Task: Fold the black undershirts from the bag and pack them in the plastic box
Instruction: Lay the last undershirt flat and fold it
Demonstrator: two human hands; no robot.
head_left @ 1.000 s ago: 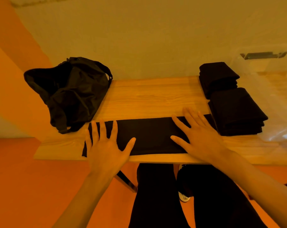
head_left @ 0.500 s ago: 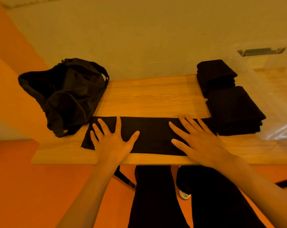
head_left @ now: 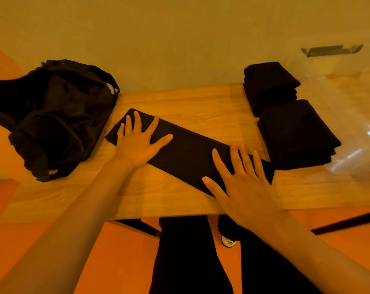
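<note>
Both hands are down flat on the cloth here: a black undershirt (head_left: pixel 188 151), folded into a long narrow strip, lies slantwise across the middle of the desk (head_left: pixel 190 100), one end up toward the left side, the other running down toward the near edge on the right. The left hand (head_left: pixel 137 143) presses on the upper left end, fingers straight and spread, thumb out along the strip. The right hand (head_left: pixel 241 179) covers the lower right end the same way, palm down and fingers fanned, nothing gripped. The two hands sit well apart, bare cloth between them. At the left end of the desk slumps the black bag (head_left: pixel 58 115), its mouth loose and partly overhanging the edge. At the right end are two piles of folded black undershirts, a near stack (head_left: pixel 294 132) just beside the strip's tip and a far stack (head_left: pixel 269 83) by the back edge. The clear plastic box (head_left: pixel 349 102) shows at the right edge; whether the piles sit inside its wall or just beside it, I cannot tell. Below the near edge, dark trousers (head_left: pixel 186 255) over an orange floor (head_left: pixel 120 251)
</note>
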